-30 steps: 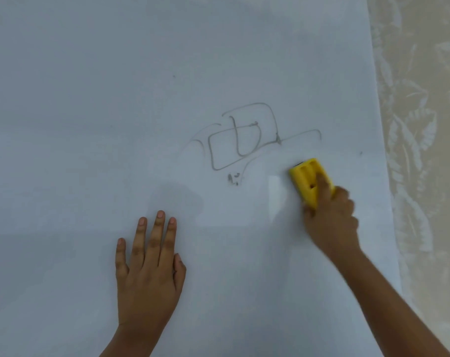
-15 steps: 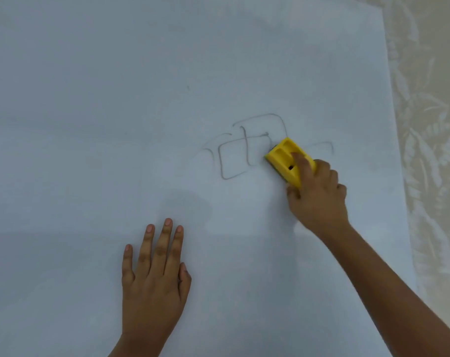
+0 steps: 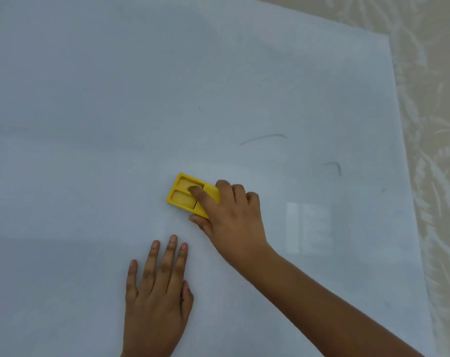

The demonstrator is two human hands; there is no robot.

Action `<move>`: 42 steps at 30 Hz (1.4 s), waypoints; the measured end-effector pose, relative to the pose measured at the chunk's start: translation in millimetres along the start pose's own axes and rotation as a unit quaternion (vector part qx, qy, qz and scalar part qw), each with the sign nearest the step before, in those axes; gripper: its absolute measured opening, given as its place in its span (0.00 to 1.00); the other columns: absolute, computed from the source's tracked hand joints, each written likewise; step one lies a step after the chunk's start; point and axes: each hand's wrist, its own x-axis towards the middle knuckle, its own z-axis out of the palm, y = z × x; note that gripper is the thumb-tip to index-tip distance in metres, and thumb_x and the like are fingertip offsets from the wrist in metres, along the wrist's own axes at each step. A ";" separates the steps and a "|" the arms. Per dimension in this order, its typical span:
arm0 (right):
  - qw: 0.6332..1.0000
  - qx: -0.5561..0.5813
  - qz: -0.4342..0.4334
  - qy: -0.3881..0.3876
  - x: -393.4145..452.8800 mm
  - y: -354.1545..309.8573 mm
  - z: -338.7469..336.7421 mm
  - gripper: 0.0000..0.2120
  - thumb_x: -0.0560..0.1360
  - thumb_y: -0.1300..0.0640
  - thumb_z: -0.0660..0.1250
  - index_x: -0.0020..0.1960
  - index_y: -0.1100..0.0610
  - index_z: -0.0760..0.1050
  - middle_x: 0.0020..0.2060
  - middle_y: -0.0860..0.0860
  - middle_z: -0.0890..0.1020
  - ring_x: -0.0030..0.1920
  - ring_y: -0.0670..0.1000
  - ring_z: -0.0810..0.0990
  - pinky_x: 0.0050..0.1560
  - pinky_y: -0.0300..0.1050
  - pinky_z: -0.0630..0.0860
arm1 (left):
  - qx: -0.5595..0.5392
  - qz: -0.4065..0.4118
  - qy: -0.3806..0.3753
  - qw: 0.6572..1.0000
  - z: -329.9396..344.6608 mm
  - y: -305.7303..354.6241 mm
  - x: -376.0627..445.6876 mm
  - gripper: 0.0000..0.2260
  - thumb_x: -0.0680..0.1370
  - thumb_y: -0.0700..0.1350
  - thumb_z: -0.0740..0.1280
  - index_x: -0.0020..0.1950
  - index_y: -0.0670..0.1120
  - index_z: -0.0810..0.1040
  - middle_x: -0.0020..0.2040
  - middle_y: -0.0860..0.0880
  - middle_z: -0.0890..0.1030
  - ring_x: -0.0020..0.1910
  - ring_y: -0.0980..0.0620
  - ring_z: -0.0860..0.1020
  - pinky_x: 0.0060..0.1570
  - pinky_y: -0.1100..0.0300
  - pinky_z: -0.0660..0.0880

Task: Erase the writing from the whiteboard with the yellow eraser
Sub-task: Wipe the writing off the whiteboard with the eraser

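The whiteboard (image 3: pixel 90 124) fills most of the view, lying flat. My right hand (image 3: pixel 231 217) grips the yellow eraser (image 3: pixel 185 195) and presses it on the board near the middle, index finger on top. Two faint grey strokes are left on the board: a long curved line (image 3: pixel 263 138) above the eraser and a short hooked line (image 3: pixel 334 167) to the right. My left hand (image 3: pixel 157 292) rests flat on the board below the eraser, fingers spread, holding nothing.
A beige cloth with a pale leaf pattern (image 3: pixel 435 124) lies beyond the board's right edge (image 3: pixel 399 124). A bright window reflection (image 3: pixel 308 228) shows on the board right of my right hand. A tiny dark speck (image 3: pixel 383 190) sits near the right edge.
My right hand has swept the eraser leftward across the drawing. Most of the boxes and lines are wiped away; only two faint strokes are left. The left hand stays flat.
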 end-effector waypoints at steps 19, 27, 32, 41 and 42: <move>0.977 -0.012 0.208 0.040 38.6 86.5 1.0 0.24 0.75 0.41 0.59 0.68 0.48 0.65 0.53 0.60 0.74 0.48 0.61 0.73 0.43 0.54 0.70 | 0.041 0.012 0.060 0.997 6.3 -3.1 -3.4 0.24 0.77 0.48 0.50 0.73 0.47 0.64 0.74 0.49 0.64 0.76 0.50 0.55 0.69 0.45 0.57; 0.775 0.030 0.628 0.064 -57.7 263.7 -10.7 0.26 0.76 0.43 0.57 0.71 0.51 0.57 0.61 0.69 0.66 0.61 0.69 0.65 0.60 0.68 0.62 | 0.057 0.011 0.102 0.993 12.9 1.0 -2.2 0.25 0.76 0.48 0.51 0.73 0.47 0.64 0.73 0.49 0.64 0.75 0.50 0.56 0.70 0.48 0.55; 0.856 -0.007 0.514 0.047 -53.0 193.8 -4.2 0.26 0.76 0.44 0.58 0.71 0.53 0.59 0.58 0.66 0.69 0.56 0.66 0.69 0.52 0.62 0.69 | 0.055 0.026 0.082 0.995 9.9 1.7 -5.4 0.24 0.77 0.47 0.52 0.71 0.44 0.68 0.69 0.43 0.72 0.69 0.43 0.65 0.64 0.41 0.64; 0.980 -0.016 0.197 -0.010 -115.5 120.4 -7.8 0.22 0.72 0.43 0.58 0.60 0.53 0.73 0.48 0.61 0.79 0.42 0.63 0.78 0.40 0.54 0.76 | 0.050 0.016 0.065 0.996 7.6 3.4 -9.6 0.23 0.78 0.46 0.52 0.72 0.43 0.68 0.71 0.43 0.69 0.70 0.43 0.65 0.65 0.39 0.62; 0.967 -0.016 0.254 0.001 -118.2 140.1 -9.5 0.22 0.72 0.44 0.61 0.62 0.55 0.73 0.50 0.64 0.78 0.44 0.65 0.77 0.42 0.57 0.75 | 0.051 0.019 0.061 0.997 6.9 3.0 -9.5 0.23 0.78 0.46 0.52 0.72 0.44 0.67 0.71 0.43 0.69 0.70 0.43 0.65 0.65 0.39 0.62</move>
